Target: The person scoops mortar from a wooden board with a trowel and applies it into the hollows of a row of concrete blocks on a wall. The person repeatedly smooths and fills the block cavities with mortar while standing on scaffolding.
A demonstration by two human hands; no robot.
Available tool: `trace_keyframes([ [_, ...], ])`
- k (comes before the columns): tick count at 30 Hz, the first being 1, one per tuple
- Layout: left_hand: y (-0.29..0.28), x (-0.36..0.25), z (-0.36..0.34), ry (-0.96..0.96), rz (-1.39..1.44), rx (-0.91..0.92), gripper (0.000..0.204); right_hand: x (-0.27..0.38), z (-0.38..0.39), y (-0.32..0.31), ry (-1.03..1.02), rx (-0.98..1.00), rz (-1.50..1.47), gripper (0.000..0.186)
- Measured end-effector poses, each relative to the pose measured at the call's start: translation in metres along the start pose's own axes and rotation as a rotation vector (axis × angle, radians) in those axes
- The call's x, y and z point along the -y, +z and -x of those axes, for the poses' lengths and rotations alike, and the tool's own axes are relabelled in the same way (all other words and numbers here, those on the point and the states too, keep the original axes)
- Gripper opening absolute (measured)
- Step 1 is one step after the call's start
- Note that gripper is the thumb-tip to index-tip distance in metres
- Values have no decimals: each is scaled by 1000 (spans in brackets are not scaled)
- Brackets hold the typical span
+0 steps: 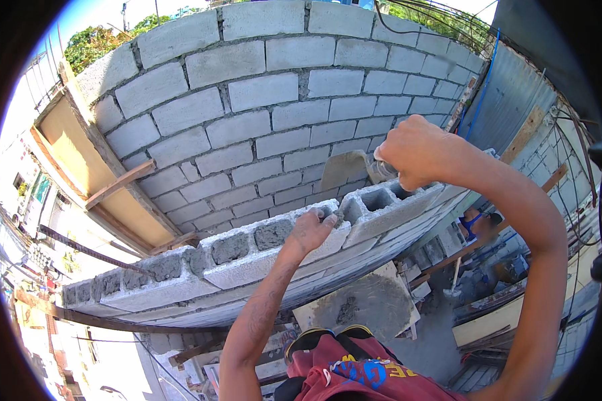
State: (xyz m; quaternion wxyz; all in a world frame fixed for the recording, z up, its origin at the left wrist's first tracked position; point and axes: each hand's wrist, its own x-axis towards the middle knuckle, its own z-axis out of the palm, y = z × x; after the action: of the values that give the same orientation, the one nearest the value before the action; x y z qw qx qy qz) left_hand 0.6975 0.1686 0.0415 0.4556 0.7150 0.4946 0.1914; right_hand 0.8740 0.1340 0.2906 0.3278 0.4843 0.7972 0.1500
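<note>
Head view: the right hand (421, 150) is closed around the handle of a flat, grey metal trowel (344, 170), which is positioned above a narrow wall of grey hollow concrete blocks (160, 294). The left hand (308, 234) rests on the top of this wall, fingers bent, at the right end of a grey block with mortar-filled cores (267, 262); whether it grips cannot be told. Immediately right, an adjoining grey block with open cores (389, 224) sits beneath the trowel side. A tall grey concrete-block wall (247, 93) stands behind. Below lies a mortar-stained flat board (374, 287).
</note>
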Motion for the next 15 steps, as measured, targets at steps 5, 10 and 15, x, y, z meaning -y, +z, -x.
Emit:
trace_keyframes([
  [5,-5,-5,-19,186,-502,-201,75,17,68,91,361,-465,-909,49],
  [10,5,24,-23,353,-690,-187,102,152,103,217,741,-575,-1696,53],
  [15,-21,40,-58,631,-395,-388,75,254,136,253,1189,-404,-1894,46],
])
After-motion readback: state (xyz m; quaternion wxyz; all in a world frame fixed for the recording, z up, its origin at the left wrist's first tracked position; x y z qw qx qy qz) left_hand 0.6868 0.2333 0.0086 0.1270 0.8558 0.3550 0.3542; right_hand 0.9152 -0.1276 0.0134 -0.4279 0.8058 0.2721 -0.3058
